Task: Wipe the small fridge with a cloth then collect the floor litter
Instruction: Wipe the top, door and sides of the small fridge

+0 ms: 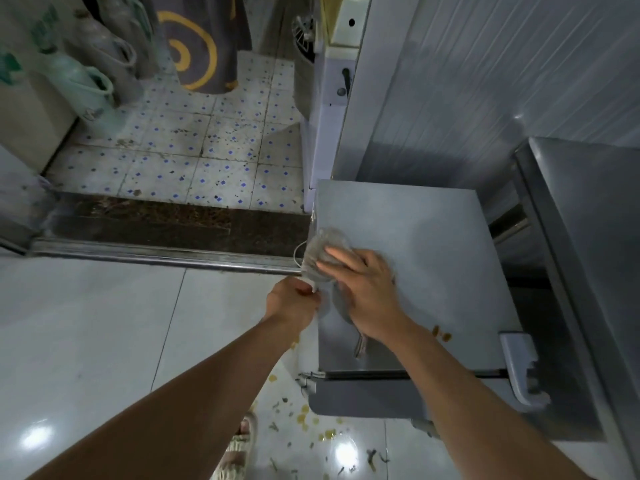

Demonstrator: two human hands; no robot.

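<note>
The small grey fridge (433, 244) stands low at the right, seen from above. A grey cloth (325, 251) lies bunched at the left edge of its top. My right hand (363, 282) presses flat on the cloth, fingers pointing left. My left hand (294, 299) is just off the fridge's left edge, fingers pinched on a hanging corner of the cloth. Yellow and dark bits of litter (304, 417) lie scattered on the white floor tiles in front of the fridge door. Two small brown spots (441, 334) sit on the fridge top near its front.
A taller grey appliance (588, 237) stands to the right of the fridge and a ribbed wall panel (467, 81) behind it. A dark threshold (173, 220) leads to a dotted tile floor with jugs (79, 81) and a hanging mat (204, 39). My sandalled foot (239, 445) is below.
</note>
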